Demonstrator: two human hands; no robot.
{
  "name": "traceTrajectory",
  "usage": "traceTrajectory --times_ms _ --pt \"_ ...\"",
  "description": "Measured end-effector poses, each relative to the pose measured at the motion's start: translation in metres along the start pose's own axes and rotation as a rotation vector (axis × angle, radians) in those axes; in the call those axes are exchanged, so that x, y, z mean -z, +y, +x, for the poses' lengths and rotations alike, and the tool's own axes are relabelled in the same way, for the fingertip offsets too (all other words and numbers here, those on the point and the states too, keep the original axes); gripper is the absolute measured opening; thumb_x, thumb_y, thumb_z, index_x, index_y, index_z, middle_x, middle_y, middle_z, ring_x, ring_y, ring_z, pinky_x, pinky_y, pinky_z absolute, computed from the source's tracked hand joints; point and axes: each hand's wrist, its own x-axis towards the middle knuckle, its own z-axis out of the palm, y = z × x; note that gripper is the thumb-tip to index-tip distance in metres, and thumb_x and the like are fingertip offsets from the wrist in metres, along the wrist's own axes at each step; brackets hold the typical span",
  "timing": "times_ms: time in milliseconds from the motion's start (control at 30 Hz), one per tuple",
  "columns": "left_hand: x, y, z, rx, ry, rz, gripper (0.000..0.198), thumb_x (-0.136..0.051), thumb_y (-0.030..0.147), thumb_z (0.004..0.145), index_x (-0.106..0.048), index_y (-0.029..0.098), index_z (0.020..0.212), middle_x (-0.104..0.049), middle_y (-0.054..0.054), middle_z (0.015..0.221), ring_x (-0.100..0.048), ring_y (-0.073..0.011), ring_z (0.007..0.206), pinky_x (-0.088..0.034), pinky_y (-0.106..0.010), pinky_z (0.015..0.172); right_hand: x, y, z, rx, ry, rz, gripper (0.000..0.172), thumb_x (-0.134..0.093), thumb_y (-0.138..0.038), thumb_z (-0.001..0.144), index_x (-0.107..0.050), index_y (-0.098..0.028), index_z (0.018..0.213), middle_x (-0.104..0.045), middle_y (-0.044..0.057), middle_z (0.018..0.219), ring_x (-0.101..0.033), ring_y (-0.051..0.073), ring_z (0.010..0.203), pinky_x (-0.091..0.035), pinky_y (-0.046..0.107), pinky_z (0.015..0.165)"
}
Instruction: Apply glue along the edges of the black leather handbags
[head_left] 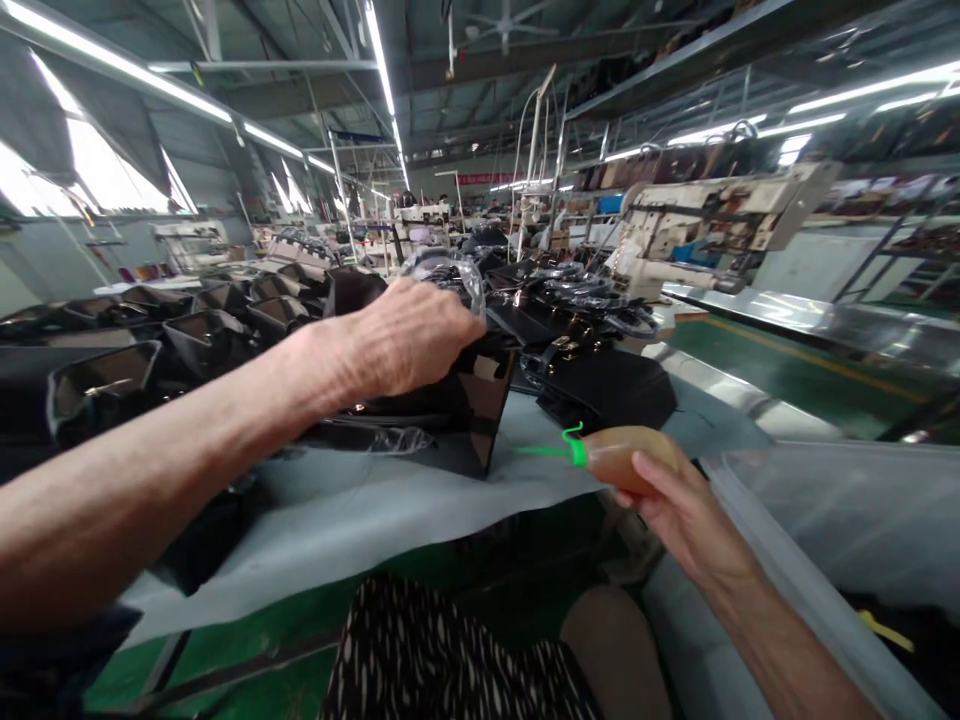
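Note:
My left hand [416, 335] is closed in a fist over a black handbag [442, 425], at its plastic-wrapped handle [461, 270]; the fingertips are hidden behind the hand. The bag's open side shows a brown lining with a pale patch. In my right hand [667, 500] is a squeeze bottle [626, 458] of yellowish-brown liquid, lying nearly level. Its thin green nozzle points left toward the bag's side, a short way apart from it. A small green cap hangs by the neck.
Several black bags [206, 340] crowd the left of the grey-covered table [352, 510]. More bags with wrapped handles [600, 385] lie behind and to the right. A sewing machine [705, 230] stands at the back right. A whitish sheet-covered surface [840, 500] is at my right.

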Motion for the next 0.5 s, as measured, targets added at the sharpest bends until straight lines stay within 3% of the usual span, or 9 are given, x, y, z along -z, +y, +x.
traceTrajectory --times_ms 167,367,500 --pt "-0.02 0.008 -0.023 0.107 -0.024 -0.004 0.024 -0.039 0.017 0.085 -0.06 0.021 0.096 -0.067 -0.006 0.078 -0.062 -0.0182 0.065 -0.039 -0.026 0.056 -0.006 0.008 0.002 0.018 0.006 -0.025 0.039 -0.076 -0.039 0.072 -0.06 -0.022 0.103 -0.066 0.006 0.097 -0.059 0.019 0.08 -0.048 0.022 0.051" --pt "-0.022 0.009 -0.047 0.158 -0.046 -0.071 0.026 -0.041 0.027 0.089 -0.058 0.021 0.107 -0.067 -0.005 0.084 -0.066 -0.0213 0.07 -0.04 -0.025 0.053 -0.017 0.008 0.003 0.094 0.054 -0.1 0.042 -0.075 -0.04 0.072 -0.056 -0.023 0.106 -0.064 0.004 0.095 -0.059 0.018 0.076 -0.048 0.022 0.052" --pt "-0.021 0.014 -0.058 0.179 -0.046 -0.105 0.029 -0.039 0.022 0.088 -0.057 0.02 0.111 -0.066 -0.006 0.084 -0.066 -0.0209 0.071 -0.04 -0.025 0.053 -0.026 0.007 0.003 0.149 0.08 -0.173 0.048 -0.075 -0.041 0.071 -0.053 -0.024 0.111 -0.062 0.002 0.094 -0.059 0.017 0.073 -0.048 0.024 0.052"
